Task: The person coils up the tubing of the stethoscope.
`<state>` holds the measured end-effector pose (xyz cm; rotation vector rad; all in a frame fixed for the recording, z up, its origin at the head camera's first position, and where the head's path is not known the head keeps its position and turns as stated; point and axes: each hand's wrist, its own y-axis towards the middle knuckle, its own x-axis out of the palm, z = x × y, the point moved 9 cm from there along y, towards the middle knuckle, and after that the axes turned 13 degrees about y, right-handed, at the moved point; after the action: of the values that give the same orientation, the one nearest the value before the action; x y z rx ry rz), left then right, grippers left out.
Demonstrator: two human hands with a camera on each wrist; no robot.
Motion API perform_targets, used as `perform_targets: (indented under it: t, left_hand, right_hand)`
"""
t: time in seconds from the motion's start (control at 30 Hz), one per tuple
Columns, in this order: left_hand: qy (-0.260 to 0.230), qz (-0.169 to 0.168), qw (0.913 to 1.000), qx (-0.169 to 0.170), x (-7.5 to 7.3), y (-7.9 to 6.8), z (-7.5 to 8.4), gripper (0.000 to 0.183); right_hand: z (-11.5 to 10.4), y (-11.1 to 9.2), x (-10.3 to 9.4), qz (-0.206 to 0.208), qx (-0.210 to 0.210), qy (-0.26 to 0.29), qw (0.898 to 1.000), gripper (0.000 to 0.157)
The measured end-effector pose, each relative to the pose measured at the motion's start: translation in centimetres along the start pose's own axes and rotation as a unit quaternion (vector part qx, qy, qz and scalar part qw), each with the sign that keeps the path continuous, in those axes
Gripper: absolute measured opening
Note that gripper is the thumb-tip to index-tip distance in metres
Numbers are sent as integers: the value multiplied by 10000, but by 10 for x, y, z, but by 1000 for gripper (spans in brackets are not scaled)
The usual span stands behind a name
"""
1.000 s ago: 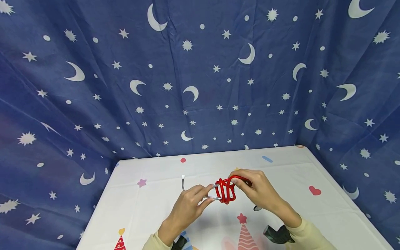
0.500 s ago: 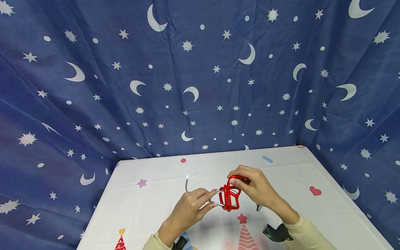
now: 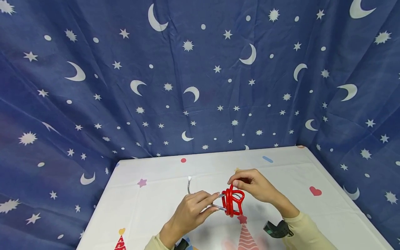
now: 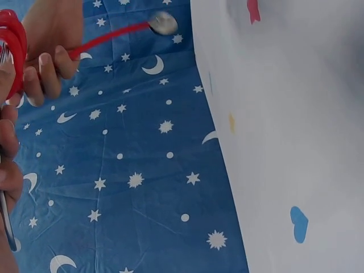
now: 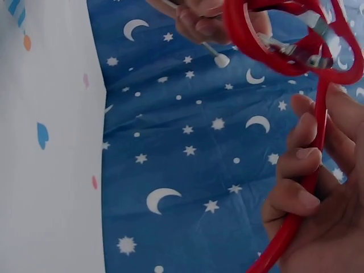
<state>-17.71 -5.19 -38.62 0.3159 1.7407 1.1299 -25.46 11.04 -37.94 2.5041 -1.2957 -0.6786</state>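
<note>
A stethoscope is held in the air above the table, its red tubing (image 3: 229, 204) wound in several turns around the metal ear tubes (image 3: 218, 207). My left hand (image 3: 191, 210) pinches those metal tubes between thumb and fingers, left of the coil. One white ear tip (image 3: 189, 178) sticks up behind that hand. Right of the coil, my right hand (image 3: 257, 187) grips the loose tubing; in the right wrist view its fingers (image 5: 298, 196) curl around the red tube (image 5: 278, 244). The metal chest piece (image 4: 164, 23) dangles from the tubing's end in the left wrist view, slightly blurred.
A white patterned cloth covers the table (image 3: 162, 170). Behind it hangs a blue curtain (image 3: 212, 93) with moons and stars, which also folds in along both sides. A black wrist mount (image 3: 276, 230) sits at the right sleeve.
The coil has shifted right and down and has turned a little. My left hand has followed slightly rightward. My right hand has swung up, then back down, still gripping the tubing.
</note>
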Motion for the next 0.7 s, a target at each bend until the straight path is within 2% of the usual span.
perform_targets:
  t: [0.13,0.33,0.53,0.7]
  left_hand:
    - [-187,71,9996,-182,-1,0,-1,40]
    - [-763,521,9944,-508,-9,3,-6,38]
    - [-691,770,9910,-849,-16,6,-15,38]
    - [-642,907,9873,-1134,-18,4,-25,38]
  right_hand:
    - [9,-1,1,-44,96,214,9997,17]
    - [18,-3,5,25,216,591,9980,17]
    - [16,-4,5,134,-97,522,9985,15]
    - [20,-4,5,319,79,412,9986,16]
